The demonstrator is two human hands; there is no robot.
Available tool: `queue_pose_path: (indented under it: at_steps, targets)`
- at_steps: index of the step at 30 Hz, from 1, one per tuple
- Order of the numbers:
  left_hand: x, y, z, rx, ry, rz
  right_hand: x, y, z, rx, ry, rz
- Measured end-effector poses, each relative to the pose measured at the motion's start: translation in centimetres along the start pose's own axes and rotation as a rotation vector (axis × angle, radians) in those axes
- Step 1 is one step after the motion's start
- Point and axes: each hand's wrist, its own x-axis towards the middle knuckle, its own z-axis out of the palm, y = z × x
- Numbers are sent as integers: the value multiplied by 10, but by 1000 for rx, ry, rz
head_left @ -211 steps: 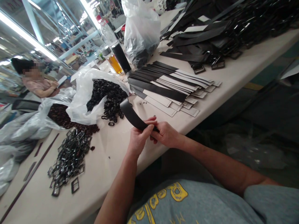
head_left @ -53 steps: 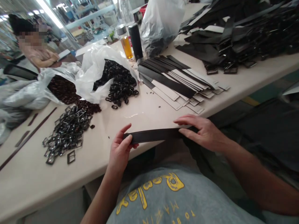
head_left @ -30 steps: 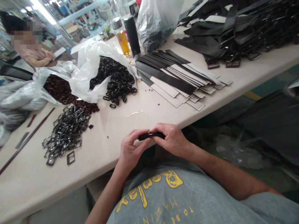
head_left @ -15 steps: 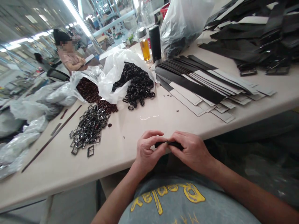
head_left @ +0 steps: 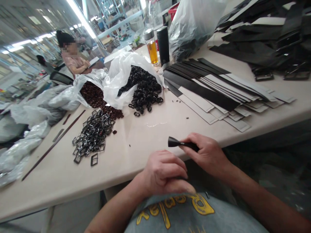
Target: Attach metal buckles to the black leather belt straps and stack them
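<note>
My right hand (head_left: 204,153) is closed around a black belt strap (head_left: 173,141) above the table's front edge. The strap's folded end sticks out to the left of the fingers and flares there, pinched narrow near the fingertips. Lower and closer to my shirt is my left hand (head_left: 167,171), with curled fingers and the thumb pointing right. It is apart from the strap's visible end, and what lies inside its grip is hidden. A small dark shiny piece (head_left: 207,194) shows against the shirt, right of the left thumb.
On the table (head_left: 145,139) lie a heap of metal buckles (head_left: 92,137), brown loops (head_left: 93,94) spilling from a bag, and black loops (head_left: 145,94). Flat black-and-white strips (head_left: 211,94) fan out at right. Behind stand a bottle of amber liquid (head_left: 152,50) and a black flask (head_left: 163,45).
My left hand has let go of the strap's end and moved down toward my shirt. My right hand still holds the strap, whose flared end now shows.
</note>
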Motion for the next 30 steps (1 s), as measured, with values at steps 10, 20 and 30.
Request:
queue_pose_path:
  at_steps: [10, 20, 30]
  targets:
    - [-3, -166, -112, 658, 193, -586, 3, 24, -17, 5, 126, 178]
    - [12, -182, -114, 527, 327, -636, 3, 26, -16, 11, 109, 201]
    - [6, -77, -22, -495, 572, -718, 7, 5, -5, -12, 190, 41]
